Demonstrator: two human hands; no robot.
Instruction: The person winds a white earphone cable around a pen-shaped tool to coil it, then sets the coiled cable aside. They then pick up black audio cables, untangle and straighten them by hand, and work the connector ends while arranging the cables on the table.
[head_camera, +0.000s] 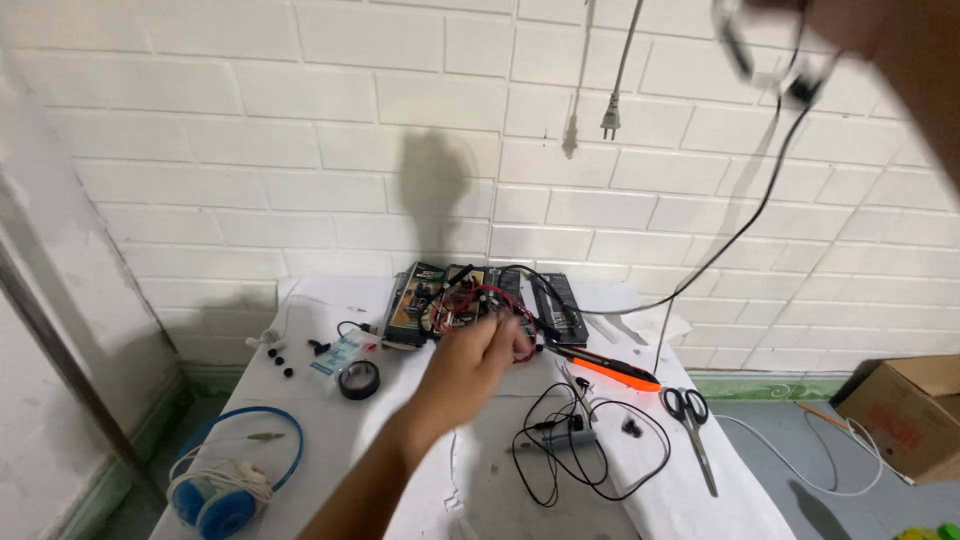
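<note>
**A:** What's my left hand (478, 362) on?

**B:** It sits at centre frame, reaching out over the white table (380, 440) toward the tangle of red and black wires (478, 303) just above it. The hand is blurred, fingers curled in close. It seems to touch the near edge of the wires, but I cannot tell whether it has hold of anything.

**A:** And my right hand (915, 60)?

**B:** Upper right corner, very near the camera and badly smeared. A black cable (760, 205) hangs from it and runs down to the middle right of the frame, toward the table's far edge. I read the hand as closed around that cable's top end.

**A:** What lies round the wires?

**B:** They rest on a row of dark boxes (418, 300) against the brick wall (300, 150) at the back of the table. Just right of them lies an orange and black tool (605, 366). Further right, near the table edge, a pair of scissors (692, 425). Below centre, thin black earphone cords (590, 455) loop about a small grey part.

**A:** The left side?

**B:** A roll of black tape (358, 380) left of my forearm, with a few small black bits beyond it. At lower left, blue headphones (232, 470) with a white cord bundled on them.

**A:** Anything off the table?

**B:** A cardboard box (905, 412) on the floor at the right edge, and a white plug (611, 120) dangling against the wall at the top.
</note>
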